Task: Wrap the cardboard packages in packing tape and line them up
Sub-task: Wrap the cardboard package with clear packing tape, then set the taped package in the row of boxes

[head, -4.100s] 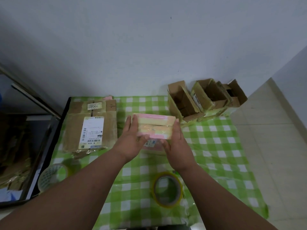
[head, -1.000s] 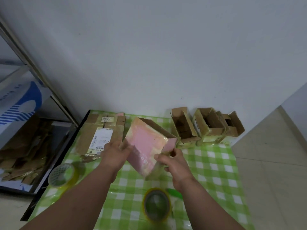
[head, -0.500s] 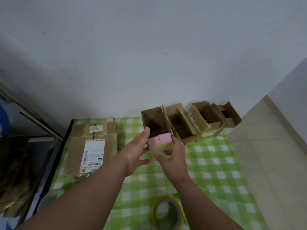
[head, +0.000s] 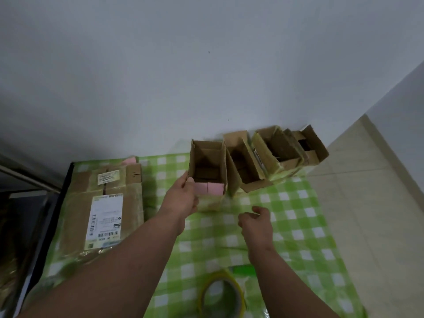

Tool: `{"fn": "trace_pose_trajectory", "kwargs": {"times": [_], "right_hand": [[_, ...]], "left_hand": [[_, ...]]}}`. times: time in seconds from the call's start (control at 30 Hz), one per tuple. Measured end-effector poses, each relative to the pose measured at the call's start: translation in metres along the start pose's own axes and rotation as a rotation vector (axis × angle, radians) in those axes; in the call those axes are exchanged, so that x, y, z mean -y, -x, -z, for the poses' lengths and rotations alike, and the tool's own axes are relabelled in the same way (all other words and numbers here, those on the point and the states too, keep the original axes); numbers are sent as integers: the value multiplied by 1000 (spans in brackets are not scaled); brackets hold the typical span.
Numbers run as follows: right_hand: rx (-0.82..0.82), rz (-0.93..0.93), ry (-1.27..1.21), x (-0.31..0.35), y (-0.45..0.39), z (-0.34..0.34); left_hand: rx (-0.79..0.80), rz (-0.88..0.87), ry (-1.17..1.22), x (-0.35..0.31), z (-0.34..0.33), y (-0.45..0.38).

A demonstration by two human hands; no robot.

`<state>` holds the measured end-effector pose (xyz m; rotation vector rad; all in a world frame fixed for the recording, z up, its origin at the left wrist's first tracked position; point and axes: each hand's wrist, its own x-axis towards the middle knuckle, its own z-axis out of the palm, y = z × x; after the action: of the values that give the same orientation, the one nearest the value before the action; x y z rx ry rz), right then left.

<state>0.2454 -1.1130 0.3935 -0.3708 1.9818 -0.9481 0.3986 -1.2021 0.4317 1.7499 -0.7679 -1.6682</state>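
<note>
A small open cardboard box with pink flaps (head: 207,173) stands on the green checked cloth, at the left end of a row of open cardboard boxes (head: 270,154) along the wall. My left hand (head: 183,198) grips the pink-flapped box at its near left corner, thumb on the rim. My right hand (head: 257,222) hovers off the box, nearer to me, fingers loosely curled and holding nothing. A roll of yellowish packing tape (head: 221,297) lies near the front edge.
Flattened cardboard packages with shipping labels (head: 103,203) lie stacked at the left of the green checked table (head: 298,226). A dark shelf edge (head: 29,180) runs along the far left. Tiled floor (head: 378,214) lies to the right.
The pink-flapped box went from being turned in both hands to standing beside the row of boxes. My right hand has let go and pulled back toward me.
</note>
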Motion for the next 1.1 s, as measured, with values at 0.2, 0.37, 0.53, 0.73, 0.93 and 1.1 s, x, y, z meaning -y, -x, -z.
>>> {"fn": "trace_pose_trajectory", "kwargs": {"times": [0.2, 0.37, 0.53, 0.73, 0.93, 1.1], "right_hand": [[210, -116, -189, 18, -31, 9], [301, -61, -241, 34, -46, -3], [232, 22, -249, 35, -50, -5], [232, 99, -186, 26, -45, 0], [267, 29, -75, 24, -42, 6], [335, -9, 26, 23, -31, 9]], "left_hand": [[-23, -21, 67, -14, -16, -9], [-20, -48, 50, -20, -28, -18], [2, -48, 57, -24, -35, -19], [10, -46, -12, -20, -34, -15], [4, -92, -291, -17, -31, -9], [-35, -62, -306, -15, -25, 4]]}}
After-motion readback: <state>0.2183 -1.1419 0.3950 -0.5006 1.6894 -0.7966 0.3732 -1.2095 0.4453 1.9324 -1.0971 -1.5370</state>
